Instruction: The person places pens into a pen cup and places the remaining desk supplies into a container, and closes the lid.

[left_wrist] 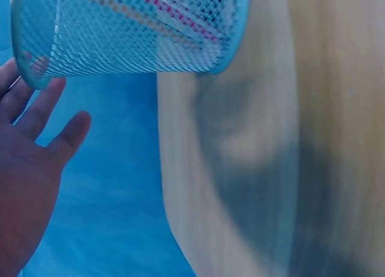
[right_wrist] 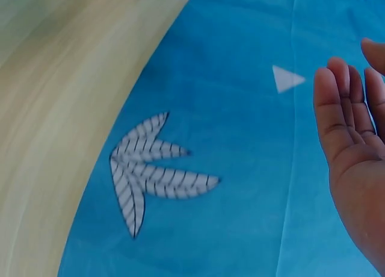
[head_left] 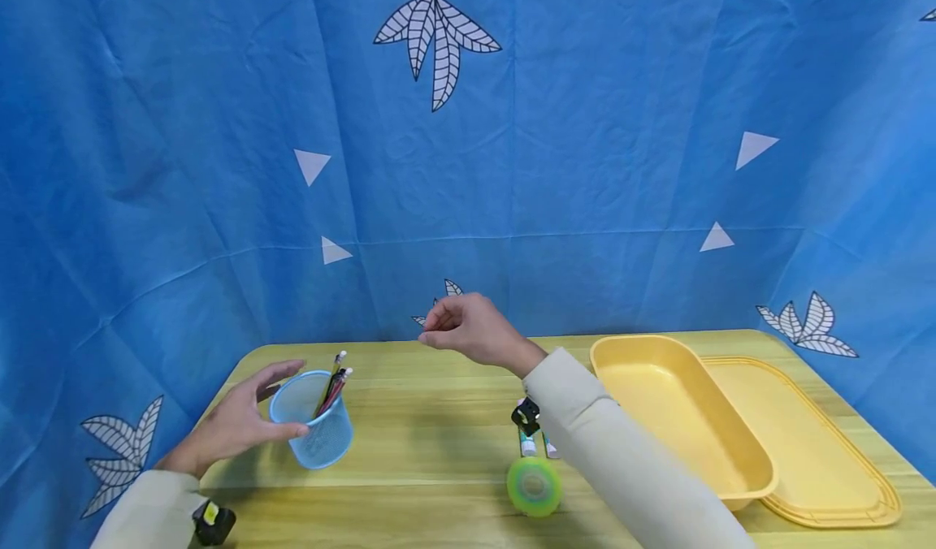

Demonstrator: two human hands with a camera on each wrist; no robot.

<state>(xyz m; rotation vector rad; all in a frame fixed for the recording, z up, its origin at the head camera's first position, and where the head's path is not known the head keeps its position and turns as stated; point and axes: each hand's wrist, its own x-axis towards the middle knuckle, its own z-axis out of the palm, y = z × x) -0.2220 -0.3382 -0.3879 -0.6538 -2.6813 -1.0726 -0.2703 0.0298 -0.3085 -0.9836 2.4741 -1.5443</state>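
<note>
At eight o'clock your left hand (head_left: 243, 416) grips the pencil cup (head_left: 324, 441), likely steadying it; your empty, loosely curled right hand (head_left: 477, 331) probably must reach next.

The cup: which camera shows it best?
The head view: it shows the cup from rim to base, pencils inside. The left wrist view has it close but cropped; the right wrist view lacks it.

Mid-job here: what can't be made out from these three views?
Head: parts of the small tubes, behind the right sleeve and wrist camera.
Head: the exact count of pencils, which overlap.
Left wrist: part of the mesh pencil cup, past the top edge.
Right wrist: part of the right hand, past the right edge.
</note>
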